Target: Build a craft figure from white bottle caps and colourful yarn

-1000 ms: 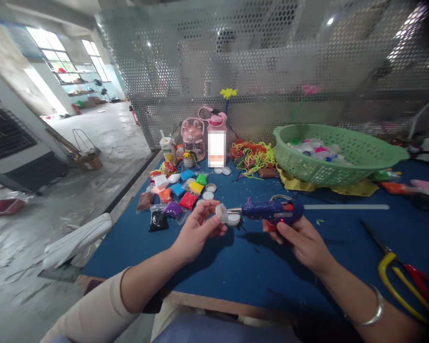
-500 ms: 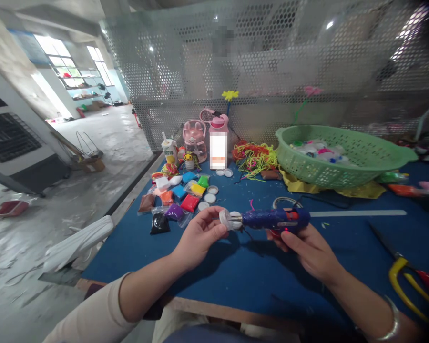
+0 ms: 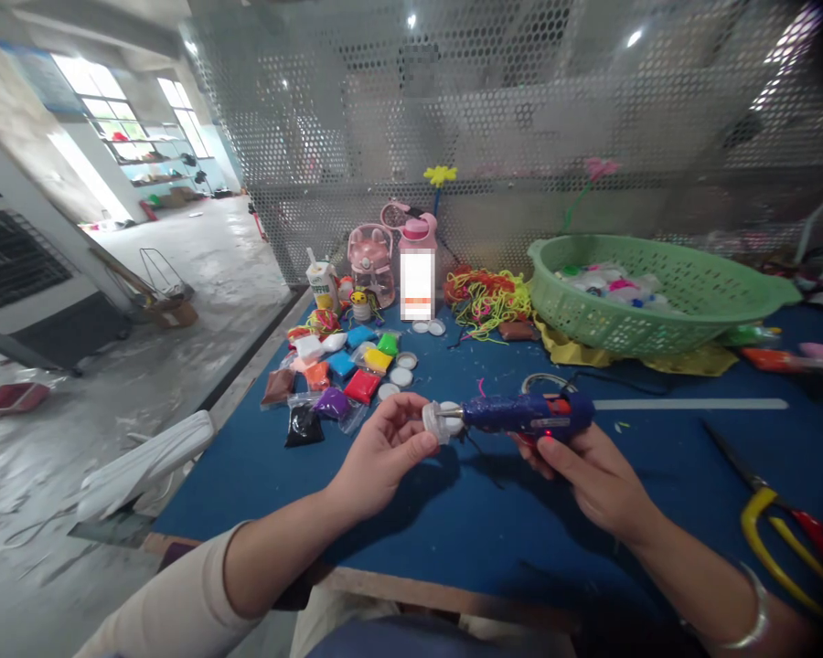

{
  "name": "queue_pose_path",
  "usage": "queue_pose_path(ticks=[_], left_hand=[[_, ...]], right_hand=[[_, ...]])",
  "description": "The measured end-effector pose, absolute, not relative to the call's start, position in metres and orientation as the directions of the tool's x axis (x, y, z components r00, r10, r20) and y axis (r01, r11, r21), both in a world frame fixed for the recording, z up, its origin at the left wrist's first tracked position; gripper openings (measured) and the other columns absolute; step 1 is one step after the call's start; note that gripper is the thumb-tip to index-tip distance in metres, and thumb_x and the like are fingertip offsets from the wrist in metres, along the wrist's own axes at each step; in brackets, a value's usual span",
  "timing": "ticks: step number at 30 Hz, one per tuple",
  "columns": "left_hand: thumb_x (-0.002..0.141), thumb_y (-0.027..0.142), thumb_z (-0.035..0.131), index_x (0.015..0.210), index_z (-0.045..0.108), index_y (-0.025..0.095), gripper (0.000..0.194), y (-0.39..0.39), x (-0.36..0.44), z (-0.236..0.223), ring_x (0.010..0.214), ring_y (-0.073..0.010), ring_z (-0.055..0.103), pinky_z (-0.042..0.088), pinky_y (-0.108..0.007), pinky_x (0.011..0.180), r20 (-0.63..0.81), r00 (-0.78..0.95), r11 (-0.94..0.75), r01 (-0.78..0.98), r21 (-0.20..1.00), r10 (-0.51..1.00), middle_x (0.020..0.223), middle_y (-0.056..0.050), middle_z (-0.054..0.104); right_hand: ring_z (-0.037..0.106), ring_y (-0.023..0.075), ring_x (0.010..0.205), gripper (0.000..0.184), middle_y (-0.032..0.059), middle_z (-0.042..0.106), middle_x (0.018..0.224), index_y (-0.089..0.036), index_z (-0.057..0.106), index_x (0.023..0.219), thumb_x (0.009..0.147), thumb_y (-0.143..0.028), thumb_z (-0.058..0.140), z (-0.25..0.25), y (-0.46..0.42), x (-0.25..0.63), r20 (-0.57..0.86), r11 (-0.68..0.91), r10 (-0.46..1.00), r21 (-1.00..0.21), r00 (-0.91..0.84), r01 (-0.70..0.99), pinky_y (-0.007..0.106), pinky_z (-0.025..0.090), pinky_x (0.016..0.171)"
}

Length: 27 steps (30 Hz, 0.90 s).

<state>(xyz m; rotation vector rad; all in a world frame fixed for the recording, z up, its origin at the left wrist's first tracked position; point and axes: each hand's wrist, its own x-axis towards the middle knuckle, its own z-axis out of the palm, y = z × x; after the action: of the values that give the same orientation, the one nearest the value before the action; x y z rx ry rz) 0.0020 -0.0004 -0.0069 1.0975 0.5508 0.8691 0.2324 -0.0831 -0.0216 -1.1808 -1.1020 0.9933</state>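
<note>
In the head view, the left hand [image 3: 388, 452] has its grip narrowed on a clear plastic cap [image 3: 432, 423], pinched between thumb and fingers above the counter [image 3: 411, 535], while the right hand [image 3: 590, 471] closes its grip around the handle of a blue glue gun [image 3: 521, 414], whose metal nozzle [image 3: 455, 413] points at the cap's open side. To do this well, I would keep both wrists steady, aim the nozzle at the chosen spot, squeeze the trigger gently, and keep the left fingertips behind the rim, well away from hot metal; the glue stick [image 3: 692, 404] jutting from the back needs free room too. Whether the nozzle touches the cap or stops just short is hard to tell, and no glue can be made out. The nozzle partly covers a white disc [image 3: 451, 423] behind it, the right fingers hide most of the trigger, and the scissors' handles [image 3: 760, 521] fade into the dark right edge.
</note>
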Motion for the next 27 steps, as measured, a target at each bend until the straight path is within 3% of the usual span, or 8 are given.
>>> queue_pose_path(ticks=[21,24,27], left_hand=[[0.076,0.029,0.075,0.104,0.061,0.019,0.033,0.000,0.002,-0.009,0.082,-0.0122,0.060,0.051,-0.026,0.075,0.014,0.537,0.224,-0.374,0.900,0.843,0.094,-0.003,0.063],[0.076,0.031,0.075,0.103,0.061,0.021,0.032,0.001,0.001,-0.007,0.087,-0.0126,0.061,0.052,-0.026,0.078,-0.019,0.520,0.262,-0.398,0.879,0.854,0.099,-0.002,0.062],[0.075,0.031,0.076,0.102,0.061,0.022,0.033,0.004,0.001,-0.004,0.087,-0.0121,0.061,0.053,-0.026,0.078,-0.019,0.484,0.255,-0.427,0.868,0.875,0.097,-0.001,0.062]], right_hand=[[0.052,0.0126,0.053,0.032,0.0054,0.066,0.069,-0.018,0.064,0.086,0.079,-0.049,0.068,-0.020,-0.082,0.230,0.142,0.145,0.979,-0.989,0.148,-0.008,0.025,0.041,0.045],[0.052,0.0129,0.054,0.030,0.0052,0.066,0.069,-0.018,0.064,0.086,0.081,-0.047,0.066,-0.022,-0.080,0.233,0.179,0.175,0.973,-0.984,0.147,0.042,0.025,0.041,0.046],[0.055,0.0151,0.059,0.025,0.0060,0.069,0.077,-0.020,0.065,0.091,0.086,-0.044,0.061,-0.015,-0.074,0.241,0.269,0.226,0.941,-0.951,0.204,0.209,0.028,0.045,0.053]])
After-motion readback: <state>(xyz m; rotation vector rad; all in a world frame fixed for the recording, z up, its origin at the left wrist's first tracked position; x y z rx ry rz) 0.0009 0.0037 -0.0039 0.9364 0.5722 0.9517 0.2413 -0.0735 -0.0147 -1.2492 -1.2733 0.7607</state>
